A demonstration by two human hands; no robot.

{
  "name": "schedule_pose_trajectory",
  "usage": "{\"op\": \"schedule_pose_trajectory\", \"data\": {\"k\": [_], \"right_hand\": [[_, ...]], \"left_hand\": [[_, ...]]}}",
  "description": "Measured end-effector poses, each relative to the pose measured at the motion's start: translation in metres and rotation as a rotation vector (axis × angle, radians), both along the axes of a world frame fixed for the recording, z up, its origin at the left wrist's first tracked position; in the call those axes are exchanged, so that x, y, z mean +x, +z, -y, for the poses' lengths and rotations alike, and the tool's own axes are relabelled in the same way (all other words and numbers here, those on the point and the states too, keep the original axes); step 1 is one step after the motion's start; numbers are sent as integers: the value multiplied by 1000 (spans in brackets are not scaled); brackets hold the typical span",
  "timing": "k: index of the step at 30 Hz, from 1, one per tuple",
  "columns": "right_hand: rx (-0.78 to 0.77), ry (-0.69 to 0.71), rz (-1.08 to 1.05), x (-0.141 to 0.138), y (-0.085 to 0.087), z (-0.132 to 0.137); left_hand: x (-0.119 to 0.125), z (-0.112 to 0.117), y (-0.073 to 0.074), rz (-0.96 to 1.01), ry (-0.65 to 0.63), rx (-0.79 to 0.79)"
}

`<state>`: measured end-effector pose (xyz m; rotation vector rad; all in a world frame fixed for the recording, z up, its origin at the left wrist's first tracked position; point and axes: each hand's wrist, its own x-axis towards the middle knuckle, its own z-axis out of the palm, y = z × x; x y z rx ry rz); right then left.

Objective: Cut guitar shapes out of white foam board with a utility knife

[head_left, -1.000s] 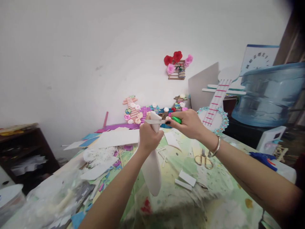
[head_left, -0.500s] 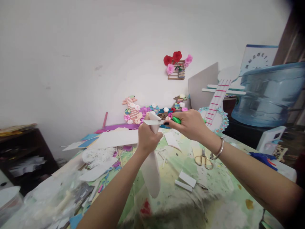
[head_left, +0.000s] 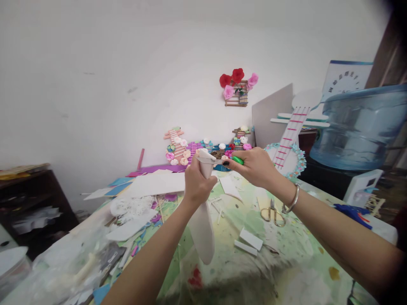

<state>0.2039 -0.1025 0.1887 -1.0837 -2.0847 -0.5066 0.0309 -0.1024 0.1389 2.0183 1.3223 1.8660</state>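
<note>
My left hand is wrapped round a long white foam-like piece, held upright over the table with its rounded end hanging down. In my right hand is a knife with a green handle and a thin flat blade. The blade lies level across the top of the white piece, touching it just above my left fingers. Part of the handle is hidden inside my right fist.
Gold-handled scissors and white offcuts lie on the stained tablecloth. Paper scraps and white shreds cover the left side. A white banjo-like craft and a large water bottle stand at right.
The knife blade has shifted slightly right, so less of it sticks out past the white piece on the left. Both hands keep their hold.
</note>
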Motion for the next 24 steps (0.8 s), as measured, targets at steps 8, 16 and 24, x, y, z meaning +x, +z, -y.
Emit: {"op": "schedule_pose_trajectory", "data": {"k": [8,16,24], "right_hand": [[-9,5,20,1,3,4],[-12,-77,72,5,6,11],[-16,-66,113,6,10,9]], "left_hand": [[2,3,3,-157,39,-6],[7,2,2,-233,40,28],[8,3,1,-266,87,2]]}}
